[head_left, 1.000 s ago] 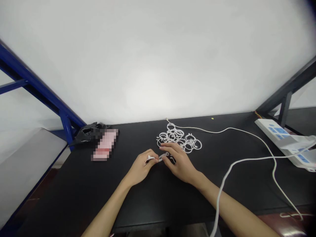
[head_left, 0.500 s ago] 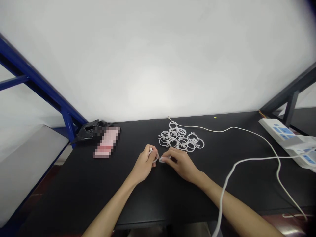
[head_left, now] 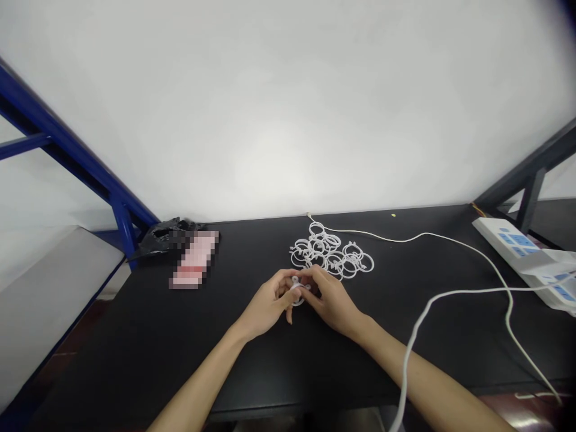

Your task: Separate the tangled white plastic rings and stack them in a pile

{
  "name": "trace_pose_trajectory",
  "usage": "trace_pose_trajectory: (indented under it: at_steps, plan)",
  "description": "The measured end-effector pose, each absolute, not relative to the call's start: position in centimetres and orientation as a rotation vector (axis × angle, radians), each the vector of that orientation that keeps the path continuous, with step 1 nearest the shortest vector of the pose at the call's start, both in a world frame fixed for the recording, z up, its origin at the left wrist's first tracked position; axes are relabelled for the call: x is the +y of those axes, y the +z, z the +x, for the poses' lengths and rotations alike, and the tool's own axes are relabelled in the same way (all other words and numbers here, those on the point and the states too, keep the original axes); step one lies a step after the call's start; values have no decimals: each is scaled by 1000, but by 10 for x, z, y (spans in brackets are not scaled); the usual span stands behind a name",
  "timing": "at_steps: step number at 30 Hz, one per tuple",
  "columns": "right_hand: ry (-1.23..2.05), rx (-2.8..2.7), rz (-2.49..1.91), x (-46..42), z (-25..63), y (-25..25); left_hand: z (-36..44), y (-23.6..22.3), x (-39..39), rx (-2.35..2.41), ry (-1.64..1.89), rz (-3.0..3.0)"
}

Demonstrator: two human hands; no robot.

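Observation:
My left hand (head_left: 263, 309) and my right hand (head_left: 335, 303) meet low over the black tabletop. White plastic curtain rings (head_left: 298, 303) with small eyelets are pinched between the fingertips of both hands, brought together there. Fingers cover much of them, so I cannot tell whether they are linked or only touching. Just beyond my right hand lies a loose pile of white curtain rings (head_left: 335, 264), several of them overlapping, each with a small eyelet tab.
A black plastic bag (head_left: 166, 237) and a blurred pink item (head_left: 195, 261) lie at the left. White cables (head_left: 425, 235) run across the right side, one passing over my right forearm. A white and blue power strip (head_left: 517, 246) sits at the far right. Blue metal framing (head_left: 81, 150) borders the left.
My hands were slightly apart, each with a white curtain ring. The left has moved right, and both now meet with the rings together. The pile looks unchanged.

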State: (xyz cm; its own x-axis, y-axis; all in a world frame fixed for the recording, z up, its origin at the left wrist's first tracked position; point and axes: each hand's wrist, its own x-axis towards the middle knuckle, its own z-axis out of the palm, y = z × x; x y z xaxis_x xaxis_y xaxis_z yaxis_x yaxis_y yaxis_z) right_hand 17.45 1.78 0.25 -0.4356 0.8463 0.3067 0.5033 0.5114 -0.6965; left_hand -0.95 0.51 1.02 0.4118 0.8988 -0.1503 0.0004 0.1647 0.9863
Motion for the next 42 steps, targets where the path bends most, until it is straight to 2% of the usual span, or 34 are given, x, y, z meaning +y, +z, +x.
trace_pose_trajectory:
  at_steps: [10, 17, 27, 33, 38, 42]
  plan:
    - [723, -2020, -1099, 14, 173, 9, -14, 12, 6, 990, 803, 1304]
    - [951, -1954, -1162, 14, 173, 20, -24, 15, 8, 1024, 844, 1319]
    - [1077, -1906, -1120, 14, 173, 18, -24, 15, 7, 881, 849, 1202]
    - [898, -1998, -1104, 15, 174, 14, -25, 12, 10, 978, 945, 1063]
    - [704, -2110, -930, 16, 176, 6, -27, 12, 13, 1116, 845, 1207]
    - [586, -2112, -961, 17, 177, -1, -26, 17, 12, 1117, 794, 1279]
